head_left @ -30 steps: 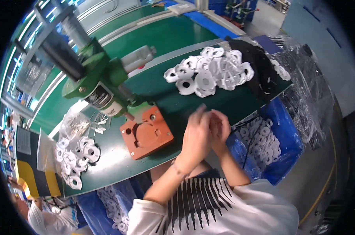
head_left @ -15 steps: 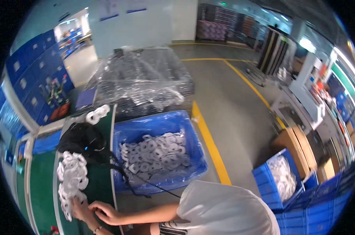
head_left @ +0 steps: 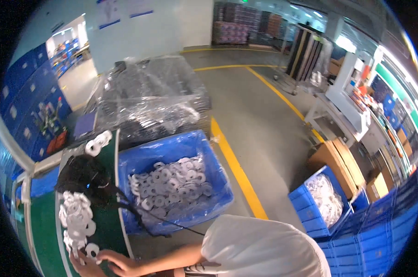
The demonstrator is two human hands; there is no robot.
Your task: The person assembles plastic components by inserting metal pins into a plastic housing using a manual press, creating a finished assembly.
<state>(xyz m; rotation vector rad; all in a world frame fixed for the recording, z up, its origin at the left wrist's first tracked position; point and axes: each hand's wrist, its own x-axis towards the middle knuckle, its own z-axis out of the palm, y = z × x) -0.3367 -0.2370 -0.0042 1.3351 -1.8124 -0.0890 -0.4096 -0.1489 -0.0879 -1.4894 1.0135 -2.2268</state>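
Note:
White ring-shaped parts (head_left: 77, 214) lie heaped in a long pile on the green work surface (head_left: 108, 221) at the left. At the pile's near end, my left hand (head_left: 85, 267) is closed around one or more white rings, partly hidden by its fingers. Beside it, a white ring (head_left: 92, 250) shows its round hole between my two hands. My right hand (head_left: 119, 263) is close to that ring, its fingers apart and nothing visible in them. A black bag-like bundle (head_left: 86, 177) with dangling straps rests just beyond the pile.
A blue, plastic-lined bin (head_left: 220, 196) holding many white rings stands right of the work surface. Behind it sits a film-wrapped dark stack (head_left: 153, 87). Blue crates (head_left: 306, 210) and cardboard boxes (head_left: 331, 166) stand at the right. Yellow lines (head_left: 236, 168) mark the floor.
The whole view has shifted, so most things sit farther left. My hands have drawn back toward the lower edge, and a ring now shows between them.

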